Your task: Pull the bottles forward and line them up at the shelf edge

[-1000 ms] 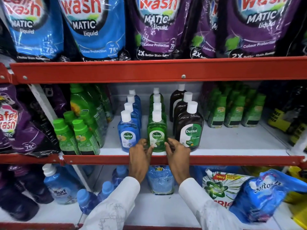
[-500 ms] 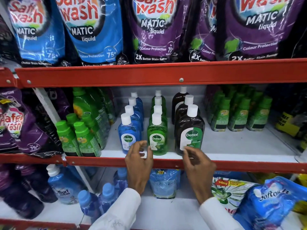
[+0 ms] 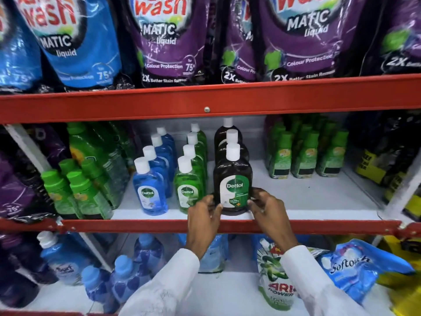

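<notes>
Both hands clasp brown Dettol bottle upright at shelf edge

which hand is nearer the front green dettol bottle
Left. The left hand sits just right of the front green Dettol bottle; the right hand is beyond the brown Dettol bottle.

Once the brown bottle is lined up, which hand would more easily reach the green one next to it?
Probably the left hand. It sits on the brown bottle's left side, right beside the green bottle. The right hand would have to cross over the brown bottle.
</notes>
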`<action>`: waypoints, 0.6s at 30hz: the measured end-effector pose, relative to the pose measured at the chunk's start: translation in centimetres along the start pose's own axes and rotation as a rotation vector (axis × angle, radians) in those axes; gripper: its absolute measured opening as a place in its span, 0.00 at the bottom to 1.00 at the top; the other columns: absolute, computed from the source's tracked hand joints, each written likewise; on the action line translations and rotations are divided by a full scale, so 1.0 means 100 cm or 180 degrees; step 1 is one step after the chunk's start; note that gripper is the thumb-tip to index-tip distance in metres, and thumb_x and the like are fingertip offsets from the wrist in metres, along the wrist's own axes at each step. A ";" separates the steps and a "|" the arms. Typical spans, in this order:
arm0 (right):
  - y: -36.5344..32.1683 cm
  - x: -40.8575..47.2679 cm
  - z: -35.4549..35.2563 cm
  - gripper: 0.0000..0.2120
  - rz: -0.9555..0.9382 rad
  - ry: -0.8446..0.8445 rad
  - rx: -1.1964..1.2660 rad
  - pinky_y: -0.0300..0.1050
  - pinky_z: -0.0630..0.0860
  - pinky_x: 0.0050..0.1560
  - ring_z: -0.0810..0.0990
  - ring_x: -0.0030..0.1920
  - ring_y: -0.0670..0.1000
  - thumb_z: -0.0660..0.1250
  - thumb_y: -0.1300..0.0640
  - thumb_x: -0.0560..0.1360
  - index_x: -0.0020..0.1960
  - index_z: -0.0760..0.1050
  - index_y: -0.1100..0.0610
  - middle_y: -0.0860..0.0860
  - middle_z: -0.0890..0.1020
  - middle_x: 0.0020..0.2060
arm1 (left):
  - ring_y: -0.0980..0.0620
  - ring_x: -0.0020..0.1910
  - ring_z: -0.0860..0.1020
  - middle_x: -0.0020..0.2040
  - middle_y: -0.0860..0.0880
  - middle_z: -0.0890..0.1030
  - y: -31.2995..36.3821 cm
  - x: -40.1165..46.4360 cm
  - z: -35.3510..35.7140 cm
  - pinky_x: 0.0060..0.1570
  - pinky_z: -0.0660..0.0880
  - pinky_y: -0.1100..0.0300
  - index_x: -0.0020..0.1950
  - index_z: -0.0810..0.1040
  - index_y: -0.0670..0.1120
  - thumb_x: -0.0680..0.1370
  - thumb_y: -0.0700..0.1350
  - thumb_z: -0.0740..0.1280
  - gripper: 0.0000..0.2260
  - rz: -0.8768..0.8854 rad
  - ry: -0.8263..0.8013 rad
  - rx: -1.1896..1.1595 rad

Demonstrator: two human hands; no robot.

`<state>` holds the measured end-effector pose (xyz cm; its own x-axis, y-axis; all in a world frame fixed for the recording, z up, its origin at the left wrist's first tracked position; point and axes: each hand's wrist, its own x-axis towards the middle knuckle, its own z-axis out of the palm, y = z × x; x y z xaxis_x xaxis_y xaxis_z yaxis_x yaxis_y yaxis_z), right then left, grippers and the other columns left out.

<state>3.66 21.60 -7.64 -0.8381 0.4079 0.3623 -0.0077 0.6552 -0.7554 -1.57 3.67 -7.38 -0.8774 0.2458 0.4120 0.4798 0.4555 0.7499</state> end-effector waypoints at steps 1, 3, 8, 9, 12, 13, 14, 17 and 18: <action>0.001 -0.001 0.000 0.16 -0.0010 0.0015 0.0019 0.49 0.80 0.58 0.85 0.54 0.53 0.70 0.59 0.76 0.63 0.79 0.56 0.53 0.87 0.53 | 0.55 0.45 0.84 0.47 0.48 0.87 -0.001 0.000 0.001 0.51 0.82 0.53 0.52 0.80 0.44 0.77 0.44 0.70 0.06 0.0001 0.0011 -0.0020; 0.003 -0.002 -0.002 0.15 -0.0003 0.0041 0.0054 0.50 0.80 0.58 0.85 0.53 0.53 0.70 0.58 0.76 0.62 0.79 0.56 0.52 0.87 0.52 | 0.54 0.47 0.84 0.48 0.48 0.87 -0.001 0.000 0.001 0.52 0.82 0.53 0.52 0.81 0.44 0.77 0.44 0.70 0.06 0.0001 0.0022 0.0024; 0.002 -0.004 -0.005 0.14 0.0023 0.0081 0.0101 0.46 0.80 0.55 0.85 0.48 0.50 0.72 0.58 0.74 0.60 0.81 0.54 0.50 0.88 0.50 | 0.58 0.45 0.83 0.49 0.50 0.87 0.000 0.000 0.002 0.52 0.80 0.61 0.52 0.82 0.46 0.77 0.46 0.70 0.06 0.0124 0.0047 0.0065; 0.002 -0.005 -0.005 0.14 0.0022 0.0104 0.0120 0.45 0.80 0.55 0.85 0.47 0.49 0.72 0.58 0.74 0.59 0.81 0.54 0.50 0.88 0.49 | 0.60 0.45 0.81 0.49 0.49 0.87 -0.001 0.000 0.002 0.51 0.77 0.66 0.53 0.82 0.46 0.77 0.46 0.70 0.06 0.0136 0.0060 0.0101; 0.002 -0.006 -0.006 0.14 0.0059 0.0141 0.0144 0.42 0.80 0.54 0.84 0.46 0.46 0.73 0.58 0.73 0.58 0.81 0.53 0.48 0.88 0.48 | 0.68 0.42 0.76 0.50 0.47 0.87 0.001 -0.001 0.001 0.44 0.67 0.83 0.54 0.82 0.44 0.77 0.45 0.71 0.08 0.0149 0.0127 0.0212; 0.002 -0.007 -0.006 0.14 0.0057 0.0147 0.0155 0.43 0.80 0.54 0.84 0.45 0.46 0.73 0.58 0.73 0.59 0.82 0.53 0.48 0.88 0.48 | 0.70 0.43 0.75 0.50 0.46 0.87 0.002 -0.001 0.002 0.43 0.65 0.86 0.54 0.82 0.43 0.77 0.44 0.71 0.08 0.0167 0.0162 0.0248; 0.002 -0.007 -0.008 0.14 0.0082 0.0120 0.0201 0.44 0.81 0.55 0.84 0.45 0.46 0.73 0.58 0.73 0.59 0.82 0.54 0.48 0.88 0.49 | 0.70 0.43 0.75 0.50 0.46 0.87 0.004 -0.002 0.000 0.42 0.64 0.87 0.54 0.82 0.43 0.77 0.44 0.71 0.08 0.0146 0.0145 0.0258; -0.005 -0.008 -0.011 0.17 0.0221 0.0124 0.0419 0.42 0.80 0.55 0.84 0.47 0.46 0.74 0.58 0.73 0.61 0.80 0.55 0.50 0.87 0.52 | 0.60 0.43 0.80 0.51 0.44 0.87 0.007 -0.003 -0.006 0.49 0.75 0.74 0.57 0.80 0.42 0.77 0.47 0.71 0.13 0.0101 0.0038 0.0308; -0.008 -0.010 -0.016 0.17 0.0281 0.0246 0.0577 0.42 0.80 0.55 0.85 0.47 0.45 0.74 0.58 0.73 0.61 0.80 0.54 0.49 0.87 0.53 | 0.54 0.46 0.82 0.52 0.43 0.86 0.013 -0.004 -0.011 0.53 0.79 0.63 0.60 0.79 0.41 0.77 0.49 0.71 0.16 0.0087 0.0052 0.0395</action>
<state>5.41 21.72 -6.50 -0.7956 0.5107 0.3260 -0.0401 0.4925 -0.8694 -0.60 3.20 -5.98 -0.8633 0.2462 0.4406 0.4986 0.5514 0.6689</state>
